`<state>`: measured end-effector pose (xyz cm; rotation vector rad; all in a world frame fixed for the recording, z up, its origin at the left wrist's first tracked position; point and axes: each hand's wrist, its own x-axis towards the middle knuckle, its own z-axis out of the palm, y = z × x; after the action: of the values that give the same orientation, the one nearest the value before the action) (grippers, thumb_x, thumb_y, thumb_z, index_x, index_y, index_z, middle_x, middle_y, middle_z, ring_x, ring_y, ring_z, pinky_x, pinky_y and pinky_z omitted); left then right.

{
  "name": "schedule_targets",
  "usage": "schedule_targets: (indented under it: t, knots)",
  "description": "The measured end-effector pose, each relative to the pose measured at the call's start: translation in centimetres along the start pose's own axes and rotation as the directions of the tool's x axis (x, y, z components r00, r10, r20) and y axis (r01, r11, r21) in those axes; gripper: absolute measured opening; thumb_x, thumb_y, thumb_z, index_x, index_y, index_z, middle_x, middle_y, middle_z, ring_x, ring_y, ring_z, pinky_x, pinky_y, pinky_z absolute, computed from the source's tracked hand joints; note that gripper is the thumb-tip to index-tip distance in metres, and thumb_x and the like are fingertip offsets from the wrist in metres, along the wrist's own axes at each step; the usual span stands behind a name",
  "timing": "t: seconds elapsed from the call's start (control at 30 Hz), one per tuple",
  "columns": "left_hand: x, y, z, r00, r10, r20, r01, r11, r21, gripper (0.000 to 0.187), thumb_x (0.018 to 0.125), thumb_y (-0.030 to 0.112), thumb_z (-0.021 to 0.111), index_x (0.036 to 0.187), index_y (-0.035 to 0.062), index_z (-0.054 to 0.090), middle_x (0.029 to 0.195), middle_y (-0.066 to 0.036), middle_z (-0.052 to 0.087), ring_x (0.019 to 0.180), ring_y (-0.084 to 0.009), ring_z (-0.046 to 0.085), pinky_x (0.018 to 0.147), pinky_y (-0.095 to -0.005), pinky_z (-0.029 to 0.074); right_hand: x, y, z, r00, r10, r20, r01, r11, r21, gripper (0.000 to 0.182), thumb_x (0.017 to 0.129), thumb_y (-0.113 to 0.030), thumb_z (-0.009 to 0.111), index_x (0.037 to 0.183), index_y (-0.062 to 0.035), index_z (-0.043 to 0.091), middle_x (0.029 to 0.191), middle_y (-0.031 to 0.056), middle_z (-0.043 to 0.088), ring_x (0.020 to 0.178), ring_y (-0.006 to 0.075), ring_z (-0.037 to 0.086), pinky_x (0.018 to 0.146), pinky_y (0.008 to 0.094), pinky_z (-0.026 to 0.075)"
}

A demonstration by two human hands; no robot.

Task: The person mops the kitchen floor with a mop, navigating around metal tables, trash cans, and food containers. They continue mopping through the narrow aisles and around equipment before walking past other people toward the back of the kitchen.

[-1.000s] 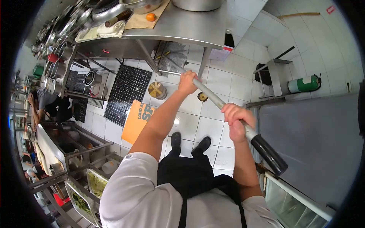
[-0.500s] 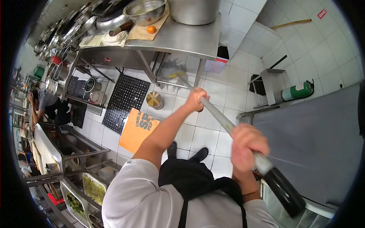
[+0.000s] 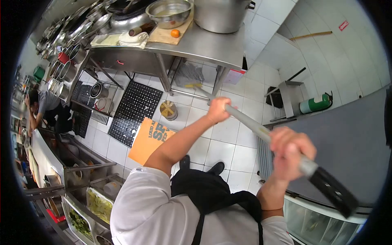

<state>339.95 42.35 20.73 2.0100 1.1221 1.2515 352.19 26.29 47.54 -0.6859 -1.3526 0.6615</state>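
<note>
I hold a mop (image 3: 251, 123) slantwise across my front with both hands. My left hand (image 3: 219, 109) is closed round the grey pole, farther down toward the mop head. My right hand (image 3: 292, 152), slightly blurred, wraps the pole higher up, just below the black end grip (image 3: 332, 192). The grey strings of the mop head (image 3: 190, 73) lie on the tiles beneath the steel table (image 3: 204, 47), by a yellow clamp (image 3: 192, 85).
An orange cardboard sheet (image 3: 149, 139), a round tin (image 3: 168, 110) and a black rubber mat (image 3: 134, 108) lie on the floor. Right are a green extinguisher (image 3: 316, 103) and a grey counter (image 3: 326, 151). A co-worker (image 3: 49, 108) bends at far left.
My right hand and the black grip have moved right and slightly up. My left hand has shifted a little right. The mop strings look more bunched under the table.
</note>
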Motion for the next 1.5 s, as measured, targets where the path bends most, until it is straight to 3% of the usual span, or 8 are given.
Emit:
schedule_targets:
  t: [0.17, 0.37, 0.5, 0.6, 0.83, 1.03, 1.27, 1.5]
  knots:
    - [-0.8, 1.4, -0.4, 0.978, 0.197, -0.063, -0.206, 0.925, -0.32, 0.034, 0.078, 0.019, 0.077, 0.063, 0.0066, 0.049, 0.06, -0.012, 0.054, 0.054, -0.0347, 0.054, 0.051, -0.0429, 0.042, 1.8, -3.3, 3.5, 0.984, -0.136, 0.116, 0.136, 0.991, 0.001, 0.032, 0.089, -0.016, 0.064, 0.066, -0.0044, 0.046, 0.053, 0.006, 0.051, 0.046, 0.0178, 0.051, 0.055, 0.0375, 0.052]
    - [2.4, -9.2, 3.1, 0.944, 0.307, -0.119, -0.326, 0.925, -0.194, 0.027, 0.077, 0.013, 0.076, 0.067, 0.0071, 0.051, 0.067, -0.011, 0.057, 0.067, -0.0346, 0.058, 0.062, -0.0447, 0.044, -1.6, 7.5, 6.6, 0.953, -0.302, -0.024, 0.301, 0.952, -0.057, 0.023, 0.086, -0.005, 0.061, 0.073, -0.0059, 0.042, 0.058, 0.0072, 0.053, 0.049, 0.0209, 0.053, 0.054, 0.0393, 0.053]
    - [2.0, -14.3, 0.8, 0.938, -0.262, 0.226, 0.166, 0.914, 0.371, 0.021, 0.08, 0.017, 0.072, 0.098, 0.0189, 0.063, 0.117, -0.009, 0.059, 0.119, -0.0395, 0.052, 0.102, -0.0636, 0.034, -7.0, 17.0, 6.9, 0.969, -0.21, 0.134, 0.236, 0.944, -0.228, 0.015, 0.075, 0.007, 0.061, 0.071, -0.0023, 0.05, 0.062, 0.0099, 0.055, 0.06, 0.0273, 0.061, 0.071, 0.0422, 0.057]
    - [1.9, -16.1, -0.1, 0.903, -0.311, 0.298, 0.164, 0.888, 0.43, 0.036, 0.08, 0.017, 0.072, 0.112, 0.0239, 0.059, 0.132, -0.008, 0.05, 0.134, -0.0418, 0.036, 0.105, -0.0729, 0.022, -8.2, 17.8, 7.9, 0.975, -0.055, 0.214, 0.121, 0.944, -0.307, 0.01, 0.075, 0.006, 0.061, 0.073, -0.0019, 0.055, 0.064, 0.0097, 0.055, 0.063, 0.0252, 0.059, 0.083, 0.0454, 0.054]
    - [2.1, -4.8, -3.5, 0.991, 0.07, 0.112, -0.072, 0.997, 0.015, 0.03, 0.074, 0.023, 0.08, 0.081, 0.0104, 0.053, 0.081, -0.008, 0.063, 0.082, -0.0318, 0.063, 0.081, -0.0474, 0.049, 1.4, 2.5, 8.3, 0.998, -0.023, 0.061, 0.031, 0.989, -0.142, 0.021, 0.089, -0.013, 0.06, 0.074, -0.0005, 0.052, 0.058, 0.007, 0.053, 0.052, 0.0196, 0.053, 0.063, 0.0394, 0.053]
    - [0.0, -1.2, -3.8, 0.98, 0.192, -0.054, -0.199, 0.927, -0.318, 0.034, 0.08, 0.019, 0.076, 0.063, 0.0076, 0.048, 0.055, -0.01, 0.05, 0.053, -0.0329, 0.054, 0.049, -0.041, 0.042, 4.3, -2.5, 8.4, 0.954, -0.243, 0.174, 0.262, 0.96, -0.1, 0.033, 0.088, -0.023, 0.068, 0.069, -0.0079, 0.045, 0.048, 0.0017, 0.048, 0.038, 0.015, 0.047, 0.047, 0.0336, 0.048]
    - [3.1, -8.5, 0.4, 0.959, 0.277, -0.054, -0.282, 0.945, -0.166, 0.029, 0.08, 0.012, 0.075, 0.066, 0.0076, 0.05, 0.062, -0.012, 0.054, 0.062, -0.0341, 0.058, 0.059, -0.0434, 0.045, 2.3, 5.3, 6.9, 0.961, -0.268, 0.062, 0.271, 0.962, -0.04, 0.033, 0.085, -0.019, 0.07, 0.069, -0.0089, 0.043, 0.049, 0.0012, 0.047, 0.042, 0.0147, 0.048, 0.051, 0.0324, 0.048]
    - [2.5, -16.0, 5.0, 0.999, -0.003, -0.043, 0.004, 0.999, 0.038, 0.026, 0.078, 0.021, 0.077, 0.073, 0.0072, 0.056, 0.073, -0.013, 0.06, 0.075, -0.0352, 0.06, 0.07, -0.0452, 0.046, -6.4, 13.9, 3.5, 0.988, -0.015, 0.153, 0.052, 0.969, -0.24, 0.018, 0.088, -0.006, 0.061, 0.074, -0.0018, 0.051, 0.066, 0.0081, 0.056, 0.065, 0.0221, 0.057, 0.078, 0.0481, 0.053]
